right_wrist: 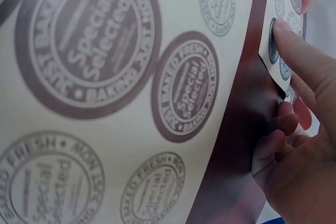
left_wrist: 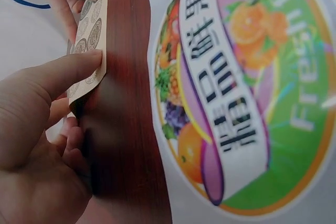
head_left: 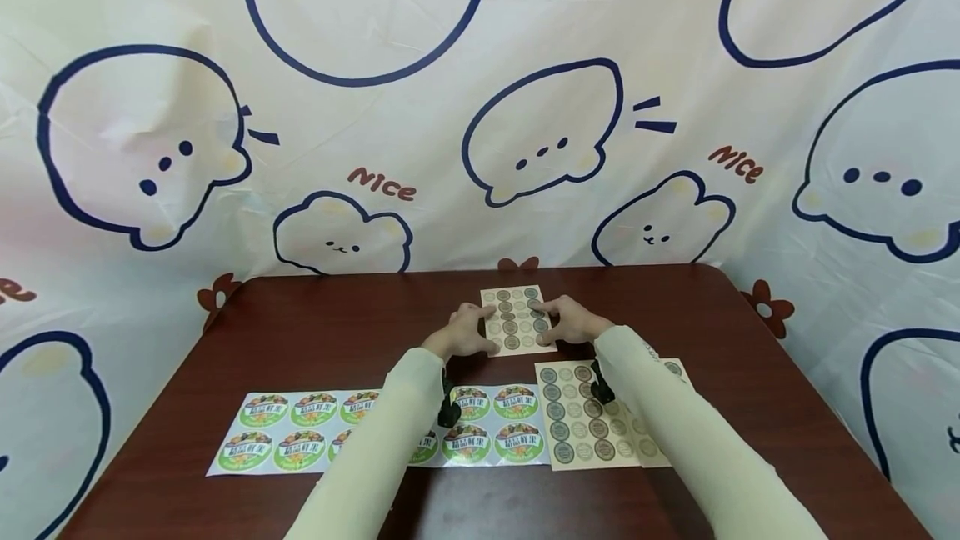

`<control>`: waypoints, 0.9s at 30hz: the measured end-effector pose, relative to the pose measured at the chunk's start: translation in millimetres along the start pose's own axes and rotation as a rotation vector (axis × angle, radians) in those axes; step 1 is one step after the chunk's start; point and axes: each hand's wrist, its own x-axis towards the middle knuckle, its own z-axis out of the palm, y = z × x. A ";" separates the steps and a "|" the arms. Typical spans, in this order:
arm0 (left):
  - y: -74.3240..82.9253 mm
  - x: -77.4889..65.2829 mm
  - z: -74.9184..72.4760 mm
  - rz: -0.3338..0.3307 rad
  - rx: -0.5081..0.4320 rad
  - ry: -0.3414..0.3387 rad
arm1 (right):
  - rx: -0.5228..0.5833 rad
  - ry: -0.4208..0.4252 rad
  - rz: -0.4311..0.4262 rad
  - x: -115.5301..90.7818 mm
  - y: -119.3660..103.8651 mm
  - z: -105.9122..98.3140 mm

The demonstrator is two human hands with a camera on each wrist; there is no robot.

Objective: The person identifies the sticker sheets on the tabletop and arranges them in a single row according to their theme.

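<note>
Both hands hold a small tan sticker sheet printed with rows of round grey and brown labels, toward the far side of the table. My left hand pinches its left edge, thumb on the printed face and fingers behind. At the right edge, my right hand pinches it the same way. In the left wrist view the sheet is lifted at its near corner, with left fingers curled beneath. The right wrist view shows the right thumb pressed on a round label of the sheet.
White sheets of green oval fruit stickers lie along the near left and middle of the dark red-brown table. Larger tan sticker sheets lie at the near right, partly under the right forearm. A patterned cloth hangs behind the table.
</note>
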 end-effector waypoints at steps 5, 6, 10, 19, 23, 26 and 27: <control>0.3 1.3 -1.8 0.001 -0.006 0.005 | 0.010 0.003 -0.005 -0.5 -2.2 -0.9; 0.4 1.2 -1.9 0.002 -0.007 0.005 | 0.006 0.005 -0.004 -0.4 -2.3 -0.8; -0.3 0.7 -1.1 0.006 -0.015 0.005 | -0.005 0.012 -0.001 0.7 -0.3 0.5; 4.1 0.4 -1.8 0.005 -0.013 0.019 | -0.005 0.015 0.013 2.5 1.5 -0.4; 4.8 -0.3 0.7 0.001 -0.011 0.030 | 0.018 0.031 0.037 1.8 1.7 1.9; 6.5 -3.0 1.7 -0.002 -0.006 0.030 | 0.023 0.043 0.054 0.3 1.5 4.7; 7.4 -4.2 1.6 -0.002 -0.008 0.030 | 0.022 0.046 0.057 -0.4 1.1 5.5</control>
